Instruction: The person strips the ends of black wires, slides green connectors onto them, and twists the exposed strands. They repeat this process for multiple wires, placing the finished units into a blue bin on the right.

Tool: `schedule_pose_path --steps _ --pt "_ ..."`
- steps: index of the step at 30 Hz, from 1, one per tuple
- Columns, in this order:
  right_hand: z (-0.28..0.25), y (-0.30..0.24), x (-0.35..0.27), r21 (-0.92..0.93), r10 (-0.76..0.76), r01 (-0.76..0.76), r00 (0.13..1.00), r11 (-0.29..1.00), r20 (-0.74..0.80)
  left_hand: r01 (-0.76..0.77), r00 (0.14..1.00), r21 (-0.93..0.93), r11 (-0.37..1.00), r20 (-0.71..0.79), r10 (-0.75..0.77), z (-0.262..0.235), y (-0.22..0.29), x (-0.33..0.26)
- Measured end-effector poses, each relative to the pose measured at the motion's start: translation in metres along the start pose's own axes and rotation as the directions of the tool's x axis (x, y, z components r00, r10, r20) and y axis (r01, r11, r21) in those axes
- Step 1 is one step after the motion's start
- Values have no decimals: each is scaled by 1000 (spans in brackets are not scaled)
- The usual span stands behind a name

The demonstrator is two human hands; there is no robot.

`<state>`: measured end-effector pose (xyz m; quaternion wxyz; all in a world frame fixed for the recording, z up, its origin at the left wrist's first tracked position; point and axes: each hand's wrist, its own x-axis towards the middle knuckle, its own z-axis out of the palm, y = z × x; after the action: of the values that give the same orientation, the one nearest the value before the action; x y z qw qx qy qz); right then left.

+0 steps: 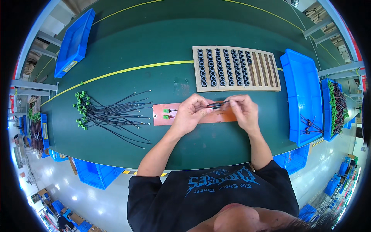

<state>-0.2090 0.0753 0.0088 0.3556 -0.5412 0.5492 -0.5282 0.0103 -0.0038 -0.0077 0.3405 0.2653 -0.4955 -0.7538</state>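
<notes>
Both hands meet above an orange board (216,117) on the green table (154,46). The left hand (190,114) and the right hand (242,110) each pinch one end of a thin black wire (216,104), stretched level between their fingertips. Green plugs (166,113) sit left of the left fingers; a wooden rack (266,71) of black rings lies beyond; loose wires (112,116) lie farther left.

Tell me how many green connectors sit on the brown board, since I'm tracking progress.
2: both green connectors sit stacked at the left end of the brown board, just left of the left hand. Both hands cover the board's middle and may hide more.
</notes>
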Motion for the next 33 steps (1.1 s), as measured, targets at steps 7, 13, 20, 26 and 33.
schedule_pose_path --steps 7,13,20,26,33 --pt "3 -11 5 265 14 -6 1000 964 -27 -53 997 22 998 51 52 -2 -5 -1" --pt "5 -5 5 109 26 -23 999 994 -28 -141 983 94 986 135 127 1 2 -2" --pt "12 -2 2 58 8 -4 997 998 -72 -173 977 211 962 158 141 13 20 -5" --pt "15 -6 4 -88 -145 140 988 986 -55 -40 999 352 935 44 26 26 17 -8" --pt "15 -4 2 -12 10 -10 998 1000 -67 -35 996 295 955 91 9 23 16 -8"
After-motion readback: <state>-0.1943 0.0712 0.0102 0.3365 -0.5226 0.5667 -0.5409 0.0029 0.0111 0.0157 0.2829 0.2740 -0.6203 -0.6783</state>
